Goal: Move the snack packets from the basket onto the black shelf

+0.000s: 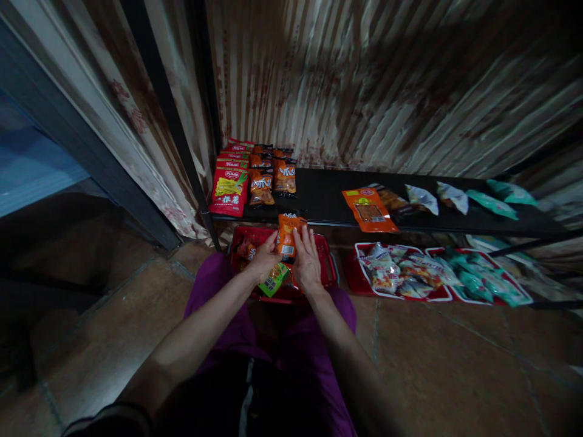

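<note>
- The left hand [265,258] was closed on the left edge of an orange packet [286,233], fingers curled round it.
- The right hand [306,264] lay against the packet's right side with its fingers straight and together. Its thumb was hidden, so I could not tell whether it pinched the packet.
- The packet stood upright between both hands, above the back of a red basket [327,262] and just below the front edge of a black shelf [319,194].
- A green packet [274,280] lay in the basket under the left wrist.
- At the shelf's left end stood a row of red packets [229,188], with small orange packets [273,175] just beside them.
- A flat orange pack [368,209] lay near the shelf's middle, and pale and green packs [492,203] lay further right.
- On the floor right of the basket sat two red trays [359,285] filled with mixed packets.
- The person crouched in purple trousers [214,285] on a brown tiled floor [432,364].
</note>
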A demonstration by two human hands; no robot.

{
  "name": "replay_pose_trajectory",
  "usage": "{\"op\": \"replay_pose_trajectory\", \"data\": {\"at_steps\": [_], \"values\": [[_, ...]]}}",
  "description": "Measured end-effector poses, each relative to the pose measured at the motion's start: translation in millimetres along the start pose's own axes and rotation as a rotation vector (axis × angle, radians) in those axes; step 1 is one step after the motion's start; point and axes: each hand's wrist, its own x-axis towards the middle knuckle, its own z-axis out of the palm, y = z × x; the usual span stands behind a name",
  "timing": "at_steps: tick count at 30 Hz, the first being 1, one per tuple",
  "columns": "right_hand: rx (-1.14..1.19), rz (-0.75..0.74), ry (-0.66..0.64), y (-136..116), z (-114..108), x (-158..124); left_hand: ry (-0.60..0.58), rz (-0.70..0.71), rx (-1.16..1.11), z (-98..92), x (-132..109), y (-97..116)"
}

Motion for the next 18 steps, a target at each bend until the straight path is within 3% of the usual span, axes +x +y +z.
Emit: {"op": "replay_pose_trajectory", "data": {"at_steps": [4,11,18], "values": [[0.042,-0.032,-0.045,7.4,5.0,-1.3,-0.021,0.031,0.015,-2.3,0.0,-2.1],[0.259,0.043,-0.047,12.4,9.9,-0.6,-0.001,0.087,0.060,-1.5,0.2,-9.0],[0.672,0.311,-0.094,10.4,10.7,-2.7,0.079,0.165,0.348,1.0,-5.6,-9.2]]}}
